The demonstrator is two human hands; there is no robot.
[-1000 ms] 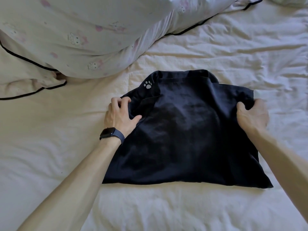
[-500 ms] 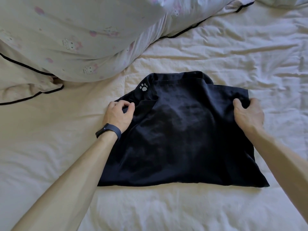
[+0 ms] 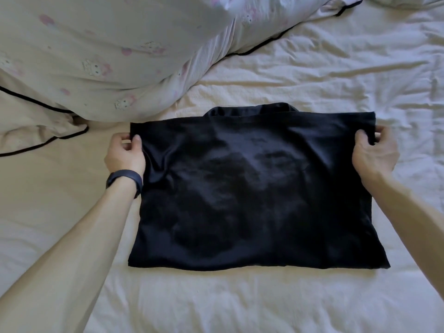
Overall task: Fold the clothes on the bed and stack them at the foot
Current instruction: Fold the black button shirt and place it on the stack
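Note:
A black shirt (image 3: 254,188) lies partly folded on the cream bed sheet (image 3: 312,75), with its collar peeking out at the far edge. My left hand (image 3: 125,155) pinches the shirt's far left corner, a dark watch band on its wrist. My right hand (image 3: 374,152) pinches the far right corner. Between both hands the far edge is stretched into a straight line. The near edge rests flat on the sheet.
A bulky duvet (image 3: 108,56) with small pink cartoon prints and black piping fills the upper left, close to the shirt's far left corner. Wrinkled sheet stretches to the right and toward me.
Both hands have taken the shirt's side corners and pulled them apart, so a flat layer now covers the paw print and most of the collar. The shirt looks wider and rectangular.

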